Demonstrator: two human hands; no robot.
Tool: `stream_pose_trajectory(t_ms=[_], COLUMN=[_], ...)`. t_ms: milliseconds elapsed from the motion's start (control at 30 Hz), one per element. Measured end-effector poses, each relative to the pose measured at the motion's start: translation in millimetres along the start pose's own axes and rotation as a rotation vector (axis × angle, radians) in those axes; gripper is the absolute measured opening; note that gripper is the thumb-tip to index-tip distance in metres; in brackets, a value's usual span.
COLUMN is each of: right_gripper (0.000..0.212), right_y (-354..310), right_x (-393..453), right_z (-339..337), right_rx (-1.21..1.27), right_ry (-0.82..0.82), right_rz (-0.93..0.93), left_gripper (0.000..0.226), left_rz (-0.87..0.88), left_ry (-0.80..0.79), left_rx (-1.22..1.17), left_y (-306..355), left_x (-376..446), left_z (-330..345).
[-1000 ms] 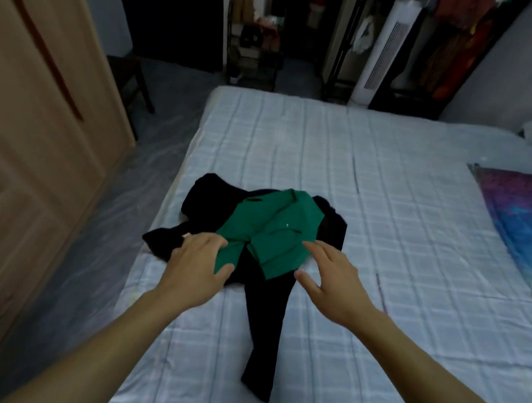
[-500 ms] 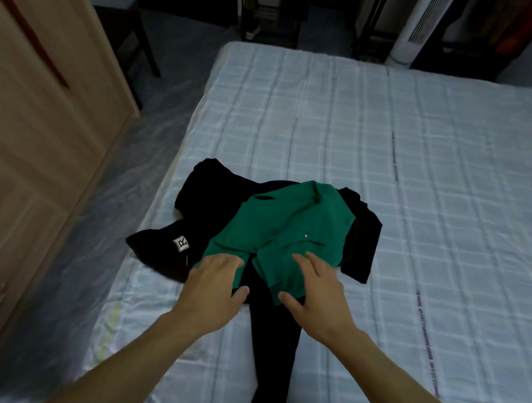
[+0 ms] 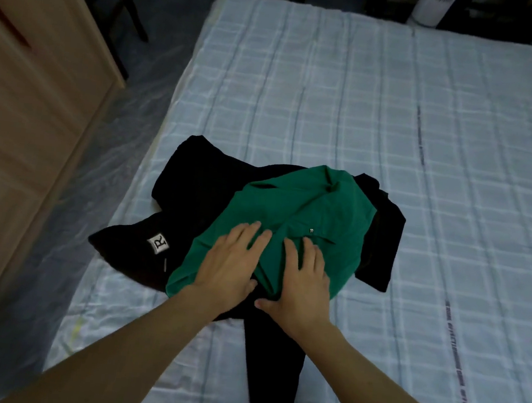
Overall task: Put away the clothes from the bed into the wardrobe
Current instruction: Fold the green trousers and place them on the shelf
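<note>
A crumpled green garment (image 3: 319,213) lies on top of black clothes (image 3: 200,188) near the left side of the bed (image 3: 398,116). One black piece carries a white patch with the letter R, and a black trouser leg (image 3: 273,366) runs toward me. My left hand (image 3: 230,266) rests flat on the green garment's near left part, fingers straight. My right hand (image 3: 302,280) lies flat beside it on the same garment, thumb out over the black cloth. The wooden wardrobe (image 3: 21,110) stands at the left with its doors closed.
The bed has a pale blue checked sheet. A strip of plastic-covered floor (image 3: 107,138) separates it from the wardrobe. A dark chair leg (image 3: 131,6) stands beyond the wardrobe, and a white tower fan (image 3: 433,5) sits past the bed's far edge.
Both hands have moved forward from the near edge of the pile onto the green garment and now lie flat on it. The view has tilted down and closer to the clothes.
</note>
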State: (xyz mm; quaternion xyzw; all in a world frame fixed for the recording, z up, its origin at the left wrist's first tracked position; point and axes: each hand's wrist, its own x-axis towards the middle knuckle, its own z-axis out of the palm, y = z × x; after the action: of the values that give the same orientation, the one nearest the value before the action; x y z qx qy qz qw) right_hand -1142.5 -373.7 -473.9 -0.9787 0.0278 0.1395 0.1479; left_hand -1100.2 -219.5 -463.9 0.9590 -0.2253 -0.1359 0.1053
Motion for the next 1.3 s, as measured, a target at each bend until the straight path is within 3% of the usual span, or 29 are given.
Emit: stream_pose_trajectory(t_ms=[100, 233, 333, 500, 733, 967, 1133, 1300], right_gripper=[0.112, 0.078, 0.051, 0.043, 0.041, 0.039, 0.040, 0.019], right_y=[5, 19, 31, 46, 71, 98, 112, 120], right_x=[3, 6, 7, -9, -55, -85, -89, -84], right_z=[9, -5, -23, -65, -107, -128, -125, -112], right_rx=[0.022, 0.230, 0.319, 0.484, 0.662, 0.644, 0.596, 0.590], right_ry=[0.061, 0.098, 0.186, 0.286, 0.351, 0.398, 0.400, 0.413], right_rz=[-0.008, -0.052, -0.096, -0.055, -0.032, 0.009, 0.097, 0.222], left_gripper=[0.089, 0.057, 0.039, 0.071, 0.085, 0.049, 0.062, 0.031], left_rz=[0.021, 0.105, 0.155, 0.047, -0.102, -0.104, -0.058, -0.040], left_ry=[0.104, 0.345, 0.415, 0.323, 0.196, 0.149, 0.137, 0.232], left_rx=[-0.022, -0.103, -0.166, -0.100, 0.056, 0.208, 0.240, 0.221], left_y=[3, 8, 14, 11, 14, 14, 5, 2], left_x=[8, 8, 6, -3, -5, 15, 13, 15], left_z=[9, 15, 10, -5, -10, -1, 4, 10])
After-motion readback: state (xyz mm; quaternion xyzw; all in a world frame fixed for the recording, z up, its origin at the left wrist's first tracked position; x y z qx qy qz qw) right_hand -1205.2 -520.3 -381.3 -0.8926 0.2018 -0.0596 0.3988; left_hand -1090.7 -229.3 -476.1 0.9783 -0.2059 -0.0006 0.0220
